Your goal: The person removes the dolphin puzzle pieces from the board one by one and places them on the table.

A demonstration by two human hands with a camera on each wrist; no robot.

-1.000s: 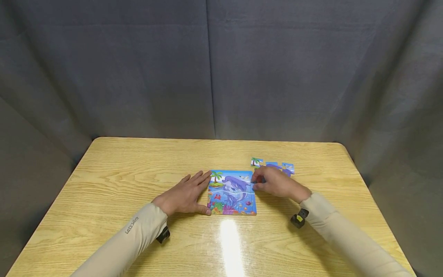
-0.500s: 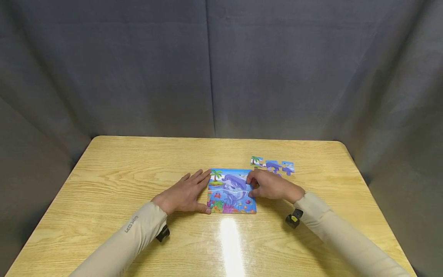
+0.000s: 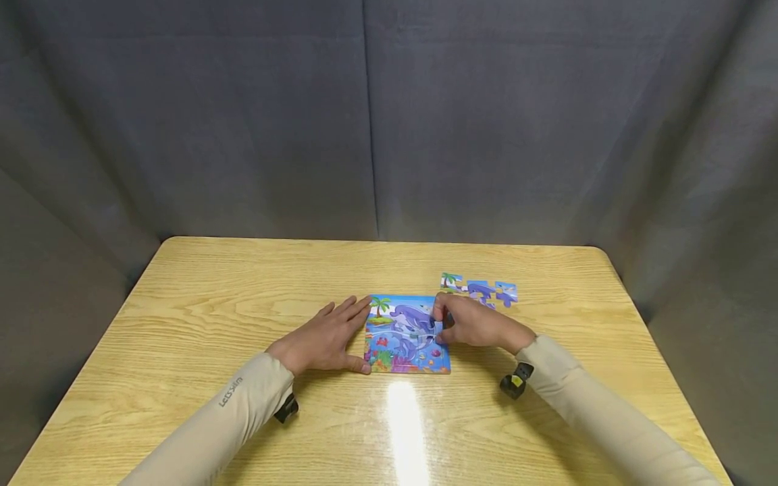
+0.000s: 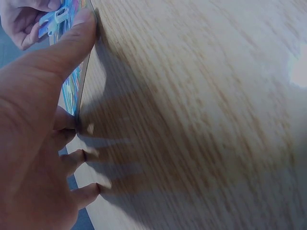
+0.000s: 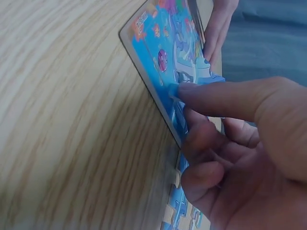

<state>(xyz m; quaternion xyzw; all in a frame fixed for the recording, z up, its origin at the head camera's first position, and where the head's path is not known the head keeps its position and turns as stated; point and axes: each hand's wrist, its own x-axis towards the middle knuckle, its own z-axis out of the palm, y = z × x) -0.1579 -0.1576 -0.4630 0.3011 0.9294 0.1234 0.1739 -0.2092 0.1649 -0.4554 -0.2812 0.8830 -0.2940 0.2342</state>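
1. Puzzle piece (image 5: pixel 205 70), blue w/ some white, is in the R hand (image 3: pixel 483 325), at the R part of the puzzle board (image 3: pixel 398 344), approx. mid-height. R thumb & fingertips pinch it; looks raised at a slant. Can't tell if its lower edge touches the board.
2. Board lies flat on the table (image 3: pixel 261 270) betw. both hands: dolphin pic w/ palm, crab, coral etc.
3. L hand (image 3: pixel 322 341): fingers extended & spread, gripping nothing; tips at the board's L edge, thumb at the near-L corner.
4. Loose pieces (image 3: pixel 480 289) sit past the board, to the R. R hand is in the way, covering part of the nearest ones. Palm & dolphin bits visible.
5. Table's pale wood, w/ a bright glare strip (image 3: pixel 408 432) on the near side of the board. Grey curtain (image 3: pixel 243 135) behind & at the sides. Beige sleeves (image 3: pixel 614 415), black gadget (image 3: pixel 516 381) on ea. wrist.
6. R wrist view gives what the head view doesn't: thumb right on the piece, the board's side edge, loose pieces below the hand. L wrist view: L thumb over the board's rim.
7. Hard to make out: from above, R hand hides most of the piece; board's cut off in both wrist views; L sleeve lettering too small to read for sure.
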